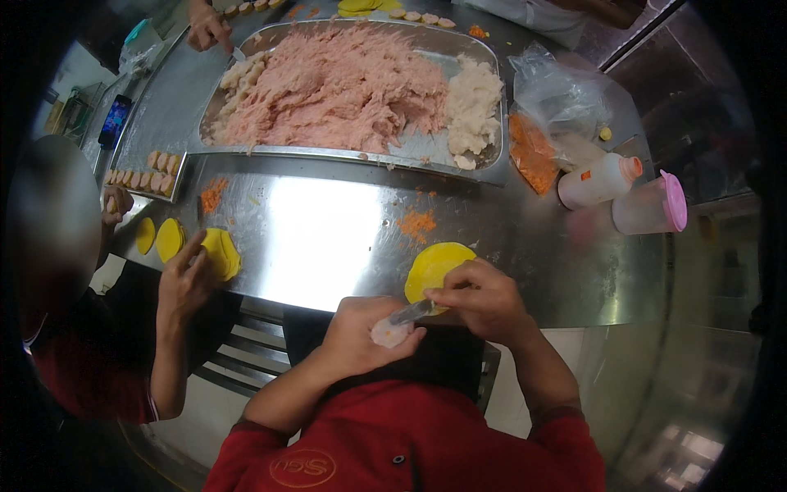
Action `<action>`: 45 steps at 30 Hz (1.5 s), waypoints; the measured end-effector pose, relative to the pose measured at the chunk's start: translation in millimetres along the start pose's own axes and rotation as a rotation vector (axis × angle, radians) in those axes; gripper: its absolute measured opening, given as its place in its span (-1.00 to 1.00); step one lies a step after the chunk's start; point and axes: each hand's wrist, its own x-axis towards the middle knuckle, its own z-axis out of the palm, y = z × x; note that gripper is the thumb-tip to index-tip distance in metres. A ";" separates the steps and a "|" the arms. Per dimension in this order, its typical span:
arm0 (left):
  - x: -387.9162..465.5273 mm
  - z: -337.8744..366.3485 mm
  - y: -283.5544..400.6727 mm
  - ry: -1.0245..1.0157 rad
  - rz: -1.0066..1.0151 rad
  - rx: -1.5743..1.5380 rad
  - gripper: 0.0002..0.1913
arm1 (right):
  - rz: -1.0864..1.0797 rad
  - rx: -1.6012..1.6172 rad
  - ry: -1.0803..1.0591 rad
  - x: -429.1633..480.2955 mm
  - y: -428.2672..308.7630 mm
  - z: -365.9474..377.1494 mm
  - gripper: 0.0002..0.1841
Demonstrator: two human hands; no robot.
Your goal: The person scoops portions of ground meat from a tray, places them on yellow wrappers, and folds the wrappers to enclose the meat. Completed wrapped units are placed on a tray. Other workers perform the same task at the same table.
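My left hand point(356, 335) is closed around a small dumpling point(391, 333), its pale filling dotted with orange facing up. A small metal spreading blade point(411, 312) lies across the filling's edge, its handle end held in my right hand point(486, 298). Just beyond my hands, round yellow dough wrappers point(438, 265) lie near the steel table's front edge, partly covered by my right hand. Minced orange garnish point(417, 225) is scattered behind them. Farther back, a large metal tray point(344, 155) holds pink minced meat point(344, 86) and a whitish paste point(473, 111).
At left, a co-worker's hand point(184, 277) touches yellow wrappers point(221, 253), near a tray of dumplings point(144, 178). Another person's hand point(208, 27) holds a blade at the meat tray's corner. On the right stand a bag of orange garnish point(530, 154), a white bottle point(593, 182) and a pink-lidded container point(645, 207).
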 end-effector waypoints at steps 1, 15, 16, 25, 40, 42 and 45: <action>0.5 -0.7 0.3 0.026 -0.029 -0.007 -0.82 | -0.020 -0.025 0.023 -0.2 -0.1 0.4 -0.67; -13.5 -28.8 -22.4 0.188 -0.158 -0.277 -0.48 | 0.197 -0.101 0.252 -39.0 29.6 -0.3 -0.70; -14.4 -36.0 -27.4 0.201 -0.162 -0.324 -0.43 | 0.223 -0.137 0.277 -44.6 32.7 0.1 -0.70; -10.4 -85.9 -58.0 0.159 -0.166 0.091 -0.58 | 0.311 -0.251 0.461 -68.2 51.8 7.3 -0.73; 19.0 -98.3 -27.8 -0.182 -0.354 0.726 -0.63 | 0.356 -0.220 0.511 -73.0 54.4 10.0 -0.70; 22.8 -97.9 -26.9 -0.221 -0.218 0.844 -0.62 | 0.358 -0.219 0.512 -73.2 54.4 9.3 -0.69; 22.8 -94.3 -22.2 -0.185 -0.156 0.891 -0.60 | 0.350 -0.210 0.523 -73.5 54.6 8.5 -0.69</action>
